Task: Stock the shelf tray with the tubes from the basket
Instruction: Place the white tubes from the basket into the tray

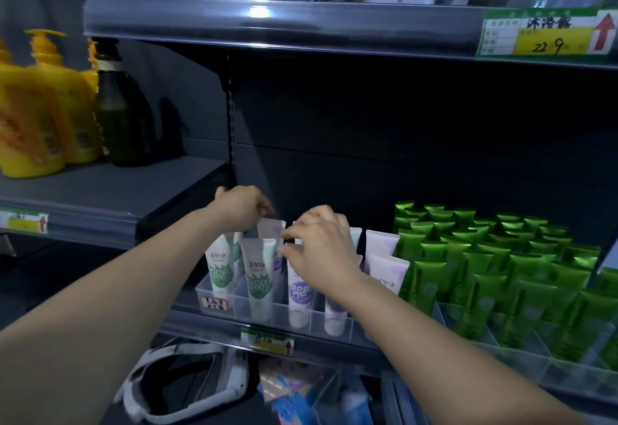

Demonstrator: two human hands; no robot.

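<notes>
A clear plastic shelf tray (214,291) on the middle shelf holds several upright white tubes, some with green labels (257,277), some with purple labels (299,294). My left hand (242,205) pinches the top edge of a white tube (272,227) that stands in a back row of the tray. My right hand (321,244) hovers over the middle rows with fingertips curled at the tops of the tubes; whether it grips one is hidden. A white-rimmed basket (187,381) sits below the shelf, its contents dark.
Rows of green tubes (485,264) fill a second clear tray to the right. Yellow pump bottles (36,107) and a dark bottle (122,113) stand on the left shelf. White pouches sit on the upper shelf, with a price tag (545,35). Blue packets (301,398) lie below.
</notes>
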